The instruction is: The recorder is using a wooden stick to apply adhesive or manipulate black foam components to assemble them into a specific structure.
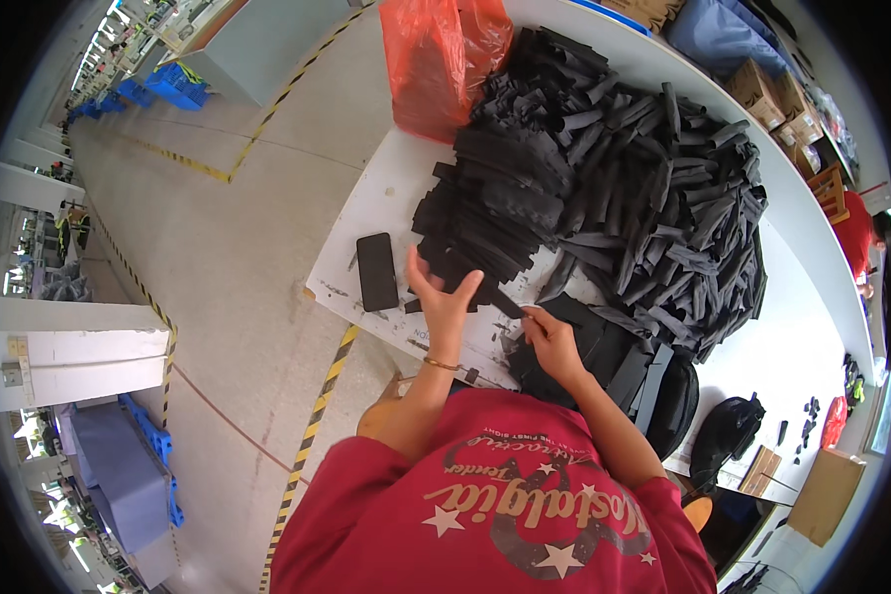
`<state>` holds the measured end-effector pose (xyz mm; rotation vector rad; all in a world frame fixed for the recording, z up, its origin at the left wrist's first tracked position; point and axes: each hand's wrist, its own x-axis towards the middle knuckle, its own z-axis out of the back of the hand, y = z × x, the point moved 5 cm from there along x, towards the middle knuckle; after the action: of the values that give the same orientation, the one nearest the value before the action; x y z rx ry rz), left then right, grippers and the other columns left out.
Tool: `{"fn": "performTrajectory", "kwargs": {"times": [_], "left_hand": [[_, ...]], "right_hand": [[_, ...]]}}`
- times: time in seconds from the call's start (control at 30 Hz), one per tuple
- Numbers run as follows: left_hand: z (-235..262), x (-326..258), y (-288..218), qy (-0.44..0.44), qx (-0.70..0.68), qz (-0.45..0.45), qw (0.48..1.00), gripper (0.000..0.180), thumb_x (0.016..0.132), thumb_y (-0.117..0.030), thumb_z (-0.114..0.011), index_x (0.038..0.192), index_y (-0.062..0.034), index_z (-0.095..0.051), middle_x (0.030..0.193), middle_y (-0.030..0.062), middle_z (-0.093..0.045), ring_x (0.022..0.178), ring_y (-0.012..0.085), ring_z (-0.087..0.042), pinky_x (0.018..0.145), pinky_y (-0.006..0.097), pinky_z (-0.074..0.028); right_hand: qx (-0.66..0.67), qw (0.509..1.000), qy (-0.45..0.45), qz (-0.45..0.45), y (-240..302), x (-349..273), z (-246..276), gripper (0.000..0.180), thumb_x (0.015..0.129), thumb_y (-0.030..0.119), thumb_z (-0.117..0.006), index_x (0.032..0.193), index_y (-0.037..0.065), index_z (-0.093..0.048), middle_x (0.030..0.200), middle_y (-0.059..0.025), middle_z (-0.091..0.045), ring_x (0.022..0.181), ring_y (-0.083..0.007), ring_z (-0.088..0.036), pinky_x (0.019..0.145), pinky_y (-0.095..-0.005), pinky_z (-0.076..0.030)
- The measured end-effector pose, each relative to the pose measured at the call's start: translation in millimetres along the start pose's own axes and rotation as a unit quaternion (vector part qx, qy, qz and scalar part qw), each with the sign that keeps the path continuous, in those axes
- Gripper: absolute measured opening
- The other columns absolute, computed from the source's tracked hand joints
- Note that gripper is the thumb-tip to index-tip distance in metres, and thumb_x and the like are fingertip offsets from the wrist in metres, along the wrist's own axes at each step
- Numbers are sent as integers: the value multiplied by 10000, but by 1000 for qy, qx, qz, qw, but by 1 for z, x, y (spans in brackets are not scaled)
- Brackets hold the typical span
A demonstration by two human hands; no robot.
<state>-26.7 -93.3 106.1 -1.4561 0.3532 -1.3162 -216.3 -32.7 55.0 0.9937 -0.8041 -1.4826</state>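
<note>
My left hand [442, 305], a bracelet at its wrist, is at the near end of a stack of black fabric strips [475, 243]. Its thumb and fingers are spread apart, and the fingertips reach against the strips. My right hand [556, 346] is closed on the near end of one black strip [506, 302], which slants up toward the stack. Just left of my left hand lies a black phone [377, 271]. Below and beside my right hand are flat black pieces [589, 346] on the white table [366, 203].
A big heap of loose black strips [663, 208] covers the table's middle. An orange-red plastic bag [426, 69] stands at the far left corner. A black bag [728, 436] sits at the right, cardboard boxes [757, 94] behind. Yellow-black tape [317, 406] marks the floor.
</note>
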Motion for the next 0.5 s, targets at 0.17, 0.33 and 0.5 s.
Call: {"fn": "performTrajectory", "kwargs": {"times": [0.17, 0.33, 0.5], "left_hand": [[-49, -81, 51, 48, -510, 551, 659, 332, 916, -332, -631, 1019, -17, -608, 781, 89, -630, 785, 291, -662, 764, 408, -532], [-38, -47, 45, -50, -419, 530, 735, 260, 883, -274, -675, 901, -18, -634, 643, 65, -580, 541, 194, -591, 545, 333, -516], [42, 89, 80, -134, -417, 360, 824, 261, 919, -307, -632, 915, -48, -599, 524, -75, -361, 409, 18, -251, 394, 210, -205]], "right_hand": [[-97, 993, -40, 52, 27, 0, -26, 162, 878, 88, -562, 1012, 21, -623, 769, -243, -626, 727, -427, -618, 616, -477, -483], [-170, 985, -17, 33, 15, -22, -27, 153, 889, 106, -543, 990, 19, -616, 718, -259, -612, 704, -450, -606, 609, -523, -475], [-129, 973, 193, 15, -65, -112, 18, 146, 912, 137, -565, 868, 13, -630, 698, -202, -618, 641, -363, -633, 565, -392, -487]]}}
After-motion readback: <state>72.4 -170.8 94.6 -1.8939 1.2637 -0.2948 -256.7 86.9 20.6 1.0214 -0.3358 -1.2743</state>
